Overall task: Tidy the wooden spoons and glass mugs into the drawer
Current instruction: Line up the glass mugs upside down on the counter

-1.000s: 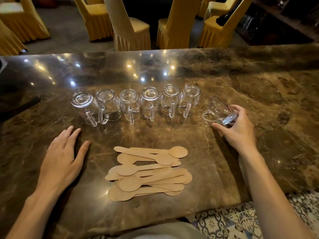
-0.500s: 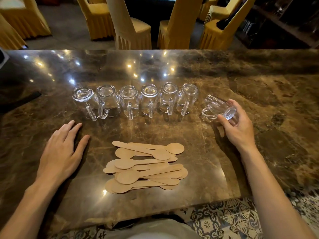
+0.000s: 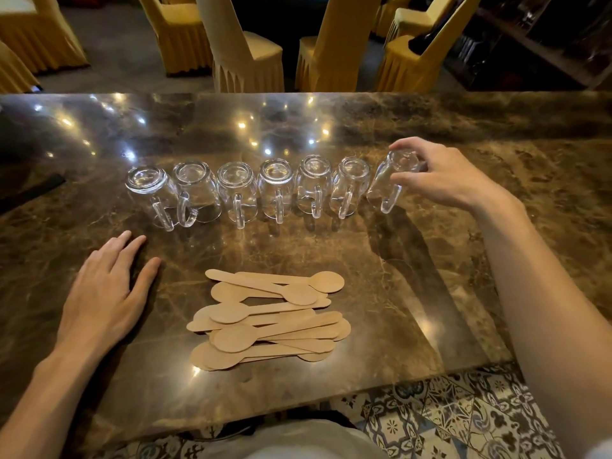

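Several glass mugs [image 3: 276, 187] stand upside down in a row across the brown marble counter [image 3: 414, 293], handles toward me. My right hand [image 3: 437, 175] grips the rightmost glass mug [image 3: 389, 178] by its upturned base, setting it upside down at the right end of the row. A loose pile of flat wooden spoons [image 3: 270, 318] lies on the counter nearer to me. To the left of the pile, my left hand [image 3: 106, 289] rests flat on the counter, fingers straight. No drawer is in view.
Yellow-covered chairs [image 3: 245, 51] stand beyond the counter's far edge. A dark shelf unit [image 3: 543, 38] is at the back right. Patterned floor tiles [image 3: 447, 422] show below the counter's near edge. A dark flat object [image 3: 29, 193] lies at the far left.
My right hand has turned the mug from lying tilted at the right to upside down, and moved it left against the end of the row. My left hand has stayed put.
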Demonstrator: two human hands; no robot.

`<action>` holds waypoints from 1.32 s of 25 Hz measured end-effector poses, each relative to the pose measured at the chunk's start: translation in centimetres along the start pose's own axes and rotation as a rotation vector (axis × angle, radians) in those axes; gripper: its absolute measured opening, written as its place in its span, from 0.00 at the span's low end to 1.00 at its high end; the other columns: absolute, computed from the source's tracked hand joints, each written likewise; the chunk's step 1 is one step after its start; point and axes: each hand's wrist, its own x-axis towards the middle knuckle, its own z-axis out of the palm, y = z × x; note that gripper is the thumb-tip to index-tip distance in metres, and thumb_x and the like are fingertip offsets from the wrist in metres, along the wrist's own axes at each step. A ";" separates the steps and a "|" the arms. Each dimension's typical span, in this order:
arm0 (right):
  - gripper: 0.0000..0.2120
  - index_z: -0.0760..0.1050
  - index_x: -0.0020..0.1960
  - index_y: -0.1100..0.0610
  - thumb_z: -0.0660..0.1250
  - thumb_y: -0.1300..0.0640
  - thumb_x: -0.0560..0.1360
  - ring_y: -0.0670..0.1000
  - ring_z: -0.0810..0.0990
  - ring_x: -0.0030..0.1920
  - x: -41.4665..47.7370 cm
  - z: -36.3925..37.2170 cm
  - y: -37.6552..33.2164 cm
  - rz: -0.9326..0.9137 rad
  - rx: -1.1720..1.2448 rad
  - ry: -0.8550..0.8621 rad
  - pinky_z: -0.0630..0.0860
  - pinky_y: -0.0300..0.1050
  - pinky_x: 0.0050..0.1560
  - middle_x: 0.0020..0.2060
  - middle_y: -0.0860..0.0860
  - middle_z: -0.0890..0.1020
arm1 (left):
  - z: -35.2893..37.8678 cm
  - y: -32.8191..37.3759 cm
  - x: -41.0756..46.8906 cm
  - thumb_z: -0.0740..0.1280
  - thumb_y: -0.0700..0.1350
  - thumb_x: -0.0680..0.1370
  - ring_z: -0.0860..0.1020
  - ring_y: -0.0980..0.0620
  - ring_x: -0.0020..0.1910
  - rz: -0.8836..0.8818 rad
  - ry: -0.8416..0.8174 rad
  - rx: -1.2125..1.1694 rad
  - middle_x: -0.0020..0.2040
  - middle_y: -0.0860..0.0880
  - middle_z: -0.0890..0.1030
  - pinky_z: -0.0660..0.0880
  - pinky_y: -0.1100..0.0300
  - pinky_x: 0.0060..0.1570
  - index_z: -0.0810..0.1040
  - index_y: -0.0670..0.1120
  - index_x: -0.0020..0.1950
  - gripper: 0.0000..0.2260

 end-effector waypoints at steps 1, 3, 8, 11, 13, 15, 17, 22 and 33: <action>0.22 0.67 0.66 0.43 0.68 0.49 0.74 0.49 0.74 0.50 0.4 0.2 -0.2 0.000 -0.008 -0.029 0.71 0.45 0.50 0.61 0.52 0.76 | 0.0 0.0 0.0 0.52 0.57 0.77 0.63 0.42 0.72 0.002 0.003 -0.007 0.72 0.40 0.67 0.57 0.44 0.71 0.67 0.41 0.71 0.28; 0.22 0.67 0.66 0.44 0.68 0.51 0.74 0.49 0.73 0.49 0.9 0.6 -0.5 -0.004 -0.035 -0.072 0.70 0.45 0.51 0.62 0.53 0.76 | 0.0 0.0 -0.1 0.53 0.57 0.77 0.63 0.42 0.72 -0.003 0.012 -0.020 0.72 0.40 0.67 0.57 0.44 0.71 0.68 0.41 0.71 0.28; 0.23 0.66 0.67 0.44 0.68 0.51 0.74 0.49 0.73 0.49 0.9 1.3 -0.2 -0.002 -0.068 -0.100 0.71 0.47 0.54 0.63 0.54 0.76 | 0.0 0.0 -0.1 0.53 0.57 0.77 0.63 0.42 0.72 -0.008 0.023 -0.035 0.72 0.40 0.68 0.57 0.44 0.71 0.68 0.41 0.71 0.28; 0.23 0.66 0.66 0.44 0.68 0.51 0.74 0.49 0.74 0.48 0.9 1.2 -0.2 -0.010 -0.068 -0.092 0.71 0.47 0.53 0.62 0.54 0.76 | 0.0 -0.1 0.0 0.52 0.57 0.77 0.63 0.42 0.72 -0.004 0.018 -0.030 0.72 0.40 0.67 0.57 0.44 0.71 0.68 0.41 0.71 0.28; 0.23 0.66 0.67 0.44 0.68 0.51 0.74 0.49 0.74 0.49 0.9 1.2 -0.3 -0.010 -0.072 -0.092 0.72 0.48 0.54 0.62 0.54 0.76 | 0.0 0.0 0.0 0.53 0.57 0.77 0.63 0.42 0.72 -0.007 0.016 -0.025 0.72 0.40 0.67 0.57 0.44 0.71 0.68 0.41 0.71 0.28; 0.24 0.66 0.67 0.44 0.68 0.51 0.74 0.48 0.73 0.49 1.0 1.3 -0.3 -0.006 -0.079 -0.091 0.72 0.49 0.55 0.63 0.54 0.76 | -0.1 0.1 0.0 0.52 0.57 0.77 0.63 0.42 0.72 -0.015 0.014 -0.023 0.72 0.41 0.67 0.57 0.45 0.71 0.68 0.42 0.71 0.28; 0.24 0.66 0.67 0.44 0.68 0.51 0.74 0.49 0.74 0.51 1.1 1.4 -0.3 -0.002 -0.084 -0.095 0.72 0.49 0.56 0.64 0.53 0.75 | -0.2 0.2 -0.1 0.52 0.58 0.77 0.62 0.43 0.72 -0.024 0.009 -0.019 0.72 0.41 0.67 0.56 0.45 0.71 0.67 0.42 0.71 0.28; 0.24 0.65 0.67 0.43 0.68 0.51 0.74 0.53 0.76 0.56 1.3 1.8 0.1 -0.003 -0.085 -0.096 0.72 0.49 0.55 0.65 0.54 0.75 | -0.4 0.4 -0.3 0.52 0.58 0.77 0.62 0.43 0.72 -0.023 0.016 -0.017 0.72 0.42 0.67 0.57 0.46 0.71 0.67 0.42 0.71 0.28; 0.29 0.65 0.71 0.48 0.69 0.46 0.73 0.53 0.70 0.66 -0.9 2.2 -0.9 -0.035 -0.050 0.089 0.70 0.54 0.63 0.69 0.52 0.71 | -0.7 0.8 -0.7 0.55 0.56 0.77 0.64 0.42 0.71 -0.004 0.027 0.001 0.71 0.40 0.68 0.58 0.46 0.71 0.68 0.41 0.71 0.27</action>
